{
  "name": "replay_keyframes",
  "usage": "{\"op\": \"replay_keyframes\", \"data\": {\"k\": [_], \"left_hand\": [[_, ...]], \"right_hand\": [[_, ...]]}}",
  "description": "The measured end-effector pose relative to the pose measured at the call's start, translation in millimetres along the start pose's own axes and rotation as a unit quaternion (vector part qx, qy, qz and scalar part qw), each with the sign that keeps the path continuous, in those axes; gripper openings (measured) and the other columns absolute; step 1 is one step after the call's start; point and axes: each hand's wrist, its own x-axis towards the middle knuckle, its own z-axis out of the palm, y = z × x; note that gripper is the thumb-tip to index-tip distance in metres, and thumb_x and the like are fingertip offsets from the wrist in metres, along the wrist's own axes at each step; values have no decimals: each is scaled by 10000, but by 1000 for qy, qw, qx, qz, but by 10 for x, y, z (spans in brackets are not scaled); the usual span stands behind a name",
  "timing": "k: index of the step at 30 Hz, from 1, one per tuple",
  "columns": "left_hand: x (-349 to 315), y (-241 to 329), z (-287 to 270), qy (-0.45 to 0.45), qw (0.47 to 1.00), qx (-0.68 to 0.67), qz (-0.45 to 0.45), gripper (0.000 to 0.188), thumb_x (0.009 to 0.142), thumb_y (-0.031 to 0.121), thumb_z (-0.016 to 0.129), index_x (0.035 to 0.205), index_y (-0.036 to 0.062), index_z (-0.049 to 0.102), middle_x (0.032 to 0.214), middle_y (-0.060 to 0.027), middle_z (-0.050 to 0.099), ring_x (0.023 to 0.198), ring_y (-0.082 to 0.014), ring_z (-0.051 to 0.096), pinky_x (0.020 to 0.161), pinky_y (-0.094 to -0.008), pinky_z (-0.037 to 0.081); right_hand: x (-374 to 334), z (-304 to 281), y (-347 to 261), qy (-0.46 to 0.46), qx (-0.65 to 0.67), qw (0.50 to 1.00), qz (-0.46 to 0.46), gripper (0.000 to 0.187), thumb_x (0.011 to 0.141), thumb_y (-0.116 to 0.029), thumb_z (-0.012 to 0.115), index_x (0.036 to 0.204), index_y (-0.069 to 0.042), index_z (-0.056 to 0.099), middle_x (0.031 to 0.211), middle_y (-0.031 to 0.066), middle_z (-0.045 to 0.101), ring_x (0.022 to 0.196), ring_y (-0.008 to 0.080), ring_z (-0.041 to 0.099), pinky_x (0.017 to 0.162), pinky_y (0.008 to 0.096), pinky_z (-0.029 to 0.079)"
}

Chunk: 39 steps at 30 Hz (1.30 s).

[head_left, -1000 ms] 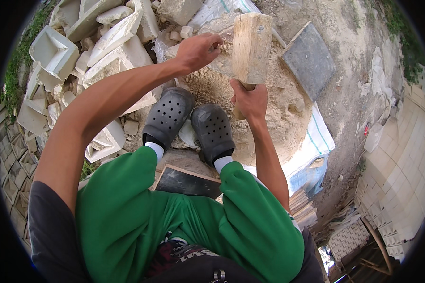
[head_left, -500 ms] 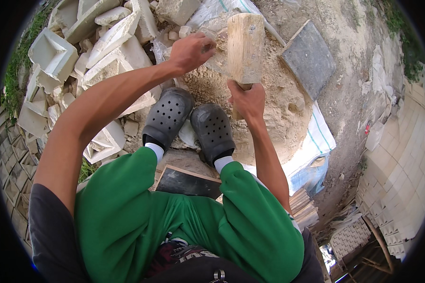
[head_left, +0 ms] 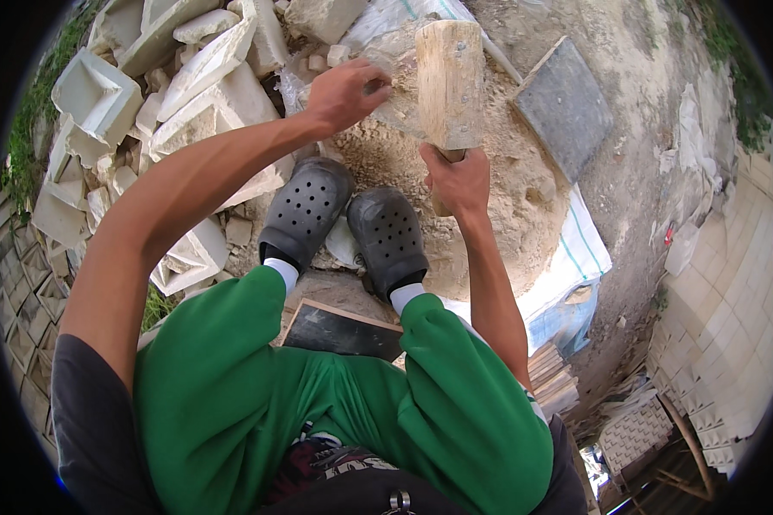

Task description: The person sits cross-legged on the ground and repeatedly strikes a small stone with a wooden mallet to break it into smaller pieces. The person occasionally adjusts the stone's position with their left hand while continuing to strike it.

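Note:
My right hand (head_left: 459,182) is wrapped round the handle of a wooden mallet (head_left: 449,86). The mallet's thick, pale block head points away from me, over a mound of crumbly beige rubble (head_left: 511,225). To its left, my left hand (head_left: 349,93) hovers above the far left part of the mound with its fingers curled in. Whatever those fingers may grip is too unclear to make out; a hazy, translucent patch shows beside them. A white woven sheet (head_left: 577,245) lies under the mound.
Broken cream-coloured moulded blocks (head_left: 100,99) are heaped at the left. A grey square slab (head_left: 564,107) lies right of the mound. My feet, in grey clogs (head_left: 388,236), stand at its near edge, with a dark framed board (head_left: 343,333) close by. Stacked pale blocks (head_left: 730,257) line the far right.
The mallet and my right hand have shifted very slightly to the right. My left hand has stayed nearly where it was.

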Motion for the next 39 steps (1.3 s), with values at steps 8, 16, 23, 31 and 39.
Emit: {"op": "replay_keyframes", "data": {"k": [8,16,23,31,39], "left_hand": [[38,33,-25,-11,1000,19,6,210,895,316,715,1017,148,747,923,-41,678,835,-249,669,738,-376,528],[64,68,65,9,999,1,33,217,895,315,714,1033,154,760,965,-41,696,889,-265,678,769,-377,540],[308,214,131,-32,998,48,16,250,895,341,706,1057,157,756,993,-31,703,898,-260,677,773,-387,539],[118,28,56,17,1000,4,21,244,886,298,720,1063,134,691,975,-30,696,822,-238,670,714,-346,534],[-70,99,67,-12,984,59,169,229,829,306,775,937,126,684,856,-41,641,799,-245,658,695,-388,507]], "right_hand": [[-15,79,25,-37,-74,996,29,375,789,-292,745,1074,-52,707,886,194,732,848,355,721,730,403,554],[-82,-25,122,-3,87,994,72,258,856,-217,757,847,25,666,625,64,625,498,162,621,488,325,494],[-162,-261,86,16,118,991,62,219,880,-164,741,858,31,644,635,59,614,492,149,594,465,301,470],[-137,-113,-75,22,68,993,-93,315,835,-254,721,977,27,706,711,134,710,613,226,705,605,359,534],[-1,25,-4,-15,-1,1000,25,403,795,-302,736,1023,27,697,816,179,728,731,288,722,697,387,545]]}}
